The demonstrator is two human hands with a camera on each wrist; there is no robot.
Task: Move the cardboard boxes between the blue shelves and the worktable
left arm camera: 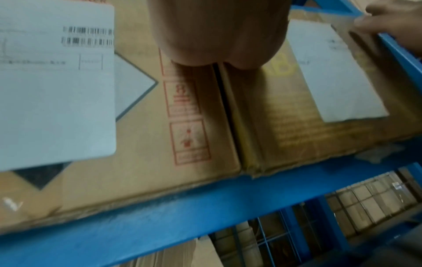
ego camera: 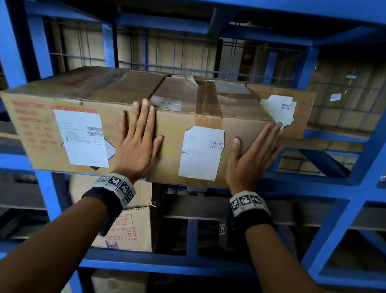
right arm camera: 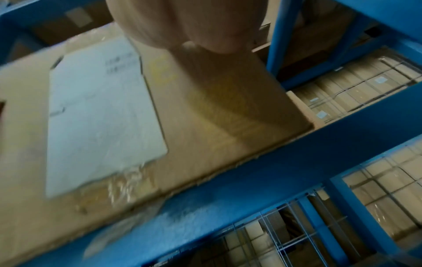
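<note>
Two cardboard boxes sit side by side on a blue shelf [ego camera: 310, 185] at chest height. The right box [ego camera: 206, 113] is taped on top and has a white label [ego camera: 201, 153] on its front. My left hand [ego camera: 138, 136] lies flat with straight fingers across the seam between this box and the left box [ego camera: 68, 109]. My right hand [ego camera: 253, 152] presses flat on the right box's front right edge. In the left wrist view the palm [left arm camera: 219, 32] covers the seam [left arm camera: 224, 112]. The right wrist view shows the palm [right arm camera: 187, 23] on the box face [right arm camera: 205, 112].
A third box [ego camera: 288, 110] stands behind to the right. A smaller box [ego camera: 131, 224] with red print sits on the shelf below, another [ego camera: 120, 287] lower still. Blue uprights [ego camera: 384, 138] frame the bay; wire mesh [ego camera: 175, 54] and stacked cartons lie behind.
</note>
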